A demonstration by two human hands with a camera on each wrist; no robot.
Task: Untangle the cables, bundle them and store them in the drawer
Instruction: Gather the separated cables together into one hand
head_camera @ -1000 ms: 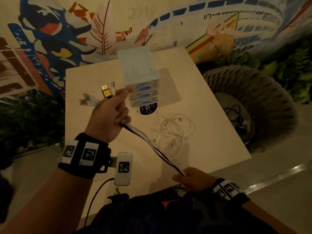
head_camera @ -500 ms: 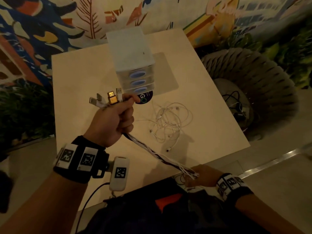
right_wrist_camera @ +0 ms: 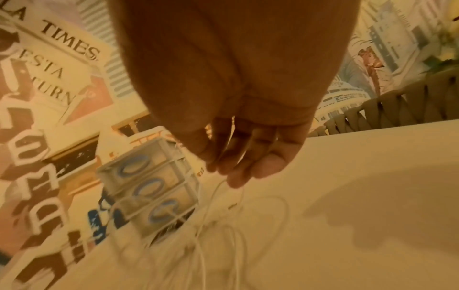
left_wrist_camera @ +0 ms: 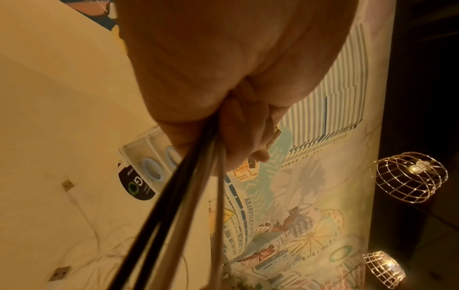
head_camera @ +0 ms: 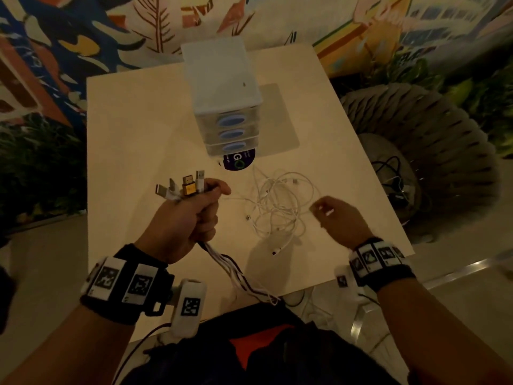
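Fingers (head_camera: 206, 218) of the left hand (head_camera: 183, 226) are curled tight round a bundle (head_camera: 236, 273) of black and white cables, held above the near part of the surface (head_camera: 133, 140). Plugs (head_camera: 183, 186) stick up out of the top of the fist (one gold, the others pale), and the bundle's tails hang down from the fist toward the surface's near edge. From the left wrist, the same cables (left_wrist_camera: 178, 196) run out of the closed fist as dark and pale strands.

The right hand (head_camera: 341, 218) is over the surface, right of a loose tangle (head_camera: 277, 207) of thin white cable lying in the middle. Its fingers (right_wrist_camera: 238, 157) are slack and slightly apart; a white strand passes just under the fingertips, but the wrist view is blurred, so I cannot tell whether they touch it.

Beyond the tangle stands a small white drawer unit (head_camera: 222, 79) with three drawers (head_camera: 233, 133), each with a blue oval handle, all closed. A dark round sticker (head_camera: 238, 161) lies at its foot. Right of the surface is a woven chair (head_camera: 433, 151) with dark cables (head_camera: 394, 176) on its seat. A painted mural (head_camera: 83, 37) covers the wall behind.
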